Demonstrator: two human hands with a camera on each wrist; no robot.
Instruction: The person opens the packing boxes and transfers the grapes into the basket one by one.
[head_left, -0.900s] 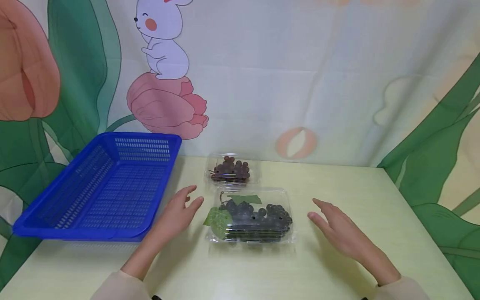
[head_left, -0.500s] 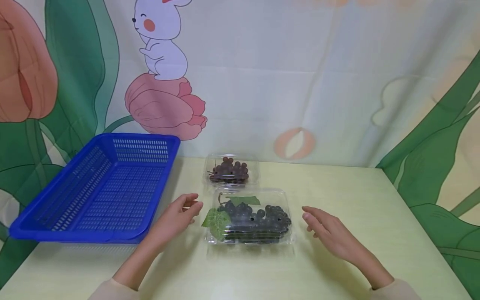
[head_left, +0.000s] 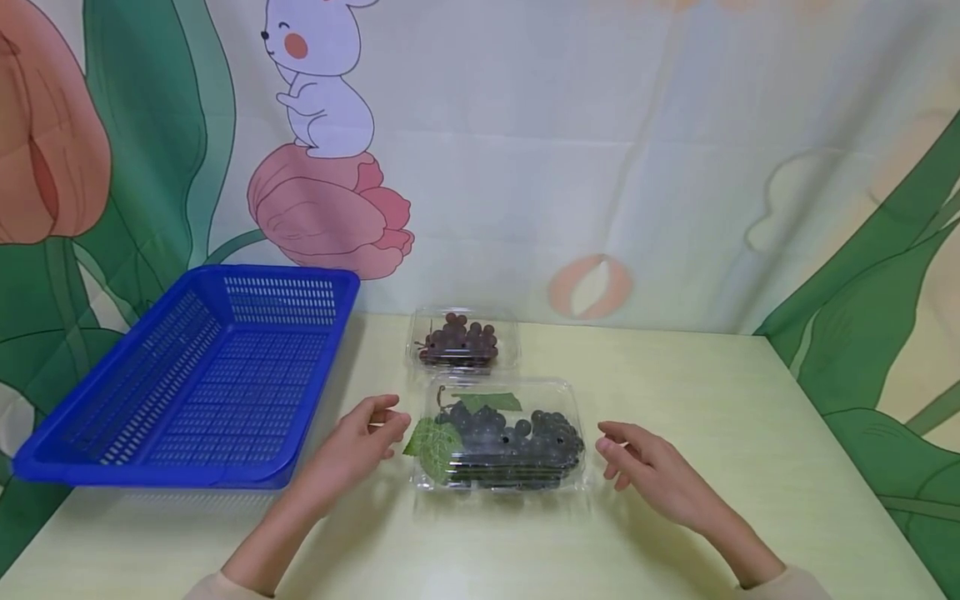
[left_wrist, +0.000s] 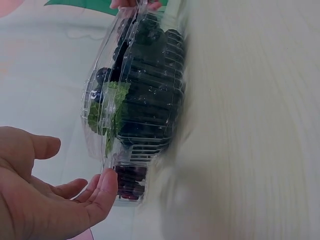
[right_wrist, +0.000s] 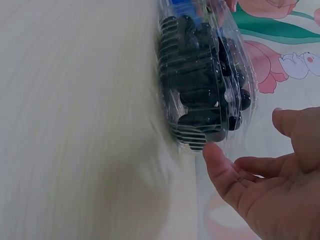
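Observation:
A clear plastic clamshell box of dark grapes (head_left: 517, 450) stands on the table between my two hands, with a green leaf (head_left: 437, 450) at its left end. My left hand (head_left: 352, 454) is just off that end, its fingers loosely bent and holding nothing. In the left wrist view the fingertips (left_wrist: 107, 187) overlap the box's corner; I cannot tell whether they touch. Beyond the opposite end is my right hand (head_left: 660, 475), with a small gap in the head view. Its thumb and fingers (right_wrist: 217, 157) are spread apart in the right wrist view, holding nothing.
Behind the front box stands a smaller clear box of reddish grapes (head_left: 459, 343), close to the patterned cloth backdrop (head_left: 480, 167). A blue perforated basket (head_left: 311, 400) takes up the left side of the pale table (head_left: 750, 392).
Both hands have come lower and toward the person, and the right hand has also moved left, closer to the box. The fingers have bent a little more. Both grape boxes stay in place.

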